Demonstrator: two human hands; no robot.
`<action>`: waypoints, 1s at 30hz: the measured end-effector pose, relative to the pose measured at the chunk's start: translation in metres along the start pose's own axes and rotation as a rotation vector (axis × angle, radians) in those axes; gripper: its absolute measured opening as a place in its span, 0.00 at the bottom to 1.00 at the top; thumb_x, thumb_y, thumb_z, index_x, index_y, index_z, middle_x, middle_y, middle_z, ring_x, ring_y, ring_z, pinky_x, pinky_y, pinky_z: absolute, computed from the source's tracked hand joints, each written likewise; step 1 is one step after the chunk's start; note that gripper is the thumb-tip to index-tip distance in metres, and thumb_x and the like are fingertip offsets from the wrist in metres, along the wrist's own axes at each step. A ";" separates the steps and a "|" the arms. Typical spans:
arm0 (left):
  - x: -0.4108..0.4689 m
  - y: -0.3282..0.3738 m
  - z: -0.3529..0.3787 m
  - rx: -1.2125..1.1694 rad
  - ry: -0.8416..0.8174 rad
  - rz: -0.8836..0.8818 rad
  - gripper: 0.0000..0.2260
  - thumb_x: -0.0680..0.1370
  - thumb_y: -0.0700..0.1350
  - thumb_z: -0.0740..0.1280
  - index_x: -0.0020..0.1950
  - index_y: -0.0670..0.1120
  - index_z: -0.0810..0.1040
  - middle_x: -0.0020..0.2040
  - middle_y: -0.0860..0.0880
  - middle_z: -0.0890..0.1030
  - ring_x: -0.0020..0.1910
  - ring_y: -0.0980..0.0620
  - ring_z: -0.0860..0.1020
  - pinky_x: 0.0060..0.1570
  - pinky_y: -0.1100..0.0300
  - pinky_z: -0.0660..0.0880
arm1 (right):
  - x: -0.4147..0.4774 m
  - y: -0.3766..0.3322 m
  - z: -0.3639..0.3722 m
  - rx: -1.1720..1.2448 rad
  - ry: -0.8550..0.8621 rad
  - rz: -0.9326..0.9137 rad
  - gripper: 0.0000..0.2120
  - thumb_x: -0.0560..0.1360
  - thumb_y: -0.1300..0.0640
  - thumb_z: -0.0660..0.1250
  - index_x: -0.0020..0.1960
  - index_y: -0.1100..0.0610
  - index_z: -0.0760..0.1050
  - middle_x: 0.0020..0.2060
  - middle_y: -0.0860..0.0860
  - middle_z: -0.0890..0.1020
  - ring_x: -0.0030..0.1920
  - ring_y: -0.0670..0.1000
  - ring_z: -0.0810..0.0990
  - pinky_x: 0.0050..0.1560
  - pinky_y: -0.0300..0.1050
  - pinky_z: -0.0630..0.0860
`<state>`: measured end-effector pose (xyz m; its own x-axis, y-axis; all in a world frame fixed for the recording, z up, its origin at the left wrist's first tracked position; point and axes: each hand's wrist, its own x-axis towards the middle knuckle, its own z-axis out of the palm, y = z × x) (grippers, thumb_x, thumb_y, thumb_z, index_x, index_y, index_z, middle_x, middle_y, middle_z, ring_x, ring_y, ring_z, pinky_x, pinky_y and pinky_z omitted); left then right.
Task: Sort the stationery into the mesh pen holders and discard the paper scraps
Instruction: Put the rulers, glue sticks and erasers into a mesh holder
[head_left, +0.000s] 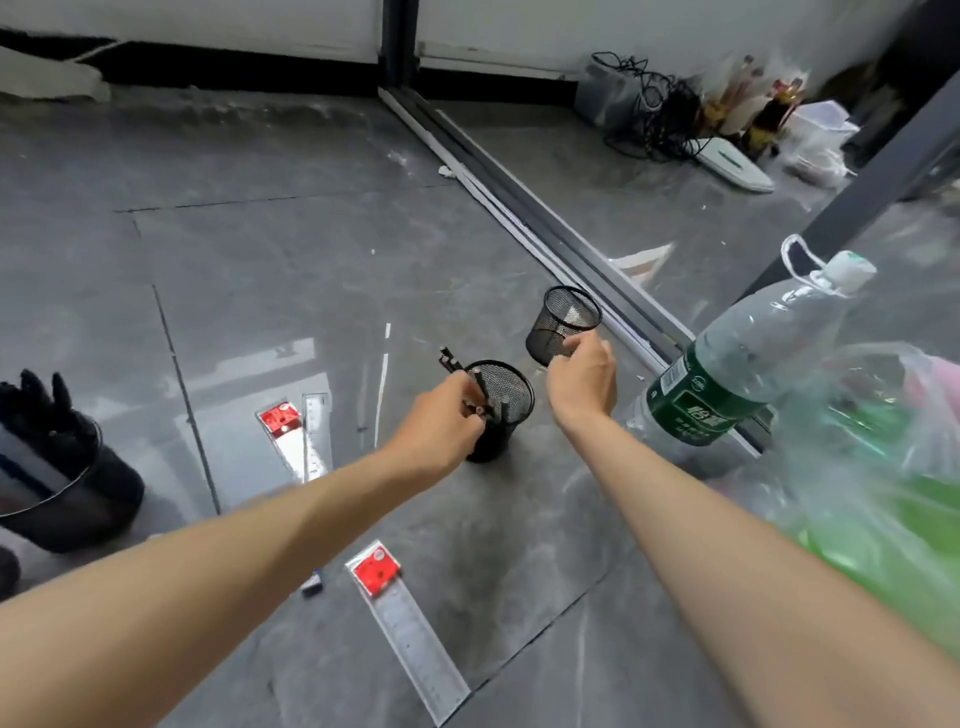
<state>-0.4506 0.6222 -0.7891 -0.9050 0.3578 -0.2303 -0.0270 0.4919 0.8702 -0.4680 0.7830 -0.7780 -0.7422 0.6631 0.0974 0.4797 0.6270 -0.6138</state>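
Note:
On the grey tiled floor stand two black mesh pen holders. My left hand (441, 421) grips a bunch of dark pens (462, 379) beside the rim of the nearer mesh holder (506, 402), which has a few pens inside. My right hand (582, 382) holds the lower side of the farther mesh holder (563, 322), which is tilted and looks empty. Two packaged rulers with red labels lie on the floor: one ruler (296, 441) to the left, another ruler (410, 629) near the bottom. A small dark eraser-like piece (312, 584) lies beside the lower ruler.
A large clear water bottle (737, 358) with a green label stands right of my right hand, next to a plastic bag (883, 478) with green contents. A black bin (67, 488) sits at the left. A metal door track (545, 228) runs diagonally behind. Cables and clutter lie far right.

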 end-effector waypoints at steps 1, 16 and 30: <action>0.002 -0.003 0.005 0.012 0.022 0.014 0.06 0.76 0.40 0.62 0.51 0.46 0.70 0.44 0.44 0.79 0.41 0.45 0.80 0.37 0.58 0.74 | 0.006 0.004 0.005 -0.016 -0.032 -0.002 0.14 0.75 0.63 0.59 0.60 0.57 0.71 0.61 0.55 0.72 0.56 0.58 0.74 0.48 0.45 0.67; 0.025 -0.026 0.005 -0.007 -0.052 0.017 0.10 0.77 0.36 0.60 0.56 0.40 0.77 0.46 0.42 0.81 0.48 0.46 0.80 0.51 0.51 0.76 | 0.094 0.029 0.029 -0.270 -0.342 -0.007 0.25 0.73 0.59 0.67 0.68 0.56 0.63 0.62 0.61 0.72 0.62 0.61 0.72 0.59 0.49 0.70; -0.056 -0.058 -0.042 0.057 -0.012 -0.108 0.16 0.78 0.37 0.59 0.66 0.44 0.67 0.46 0.45 0.78 0.41 0.50 0.79 0.33 0.65 0.70 | -0.003 0.027 -0.011 -0.956 -0.261 -0.477 0.07 0.72 0.63 0.64 0.49 0.59 0.77 0.50 0.58 0.81 0.51 0.60 0.80 0.40 0.44 0.68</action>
<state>-0.4158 0.5406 -0.8080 -0.8929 0.3097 -0.3267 -0.0996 0.5718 0.8143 -0.4483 0.8022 -0.7862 -0.9698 0.2322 -0.0747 0.1981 0.9286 0.3138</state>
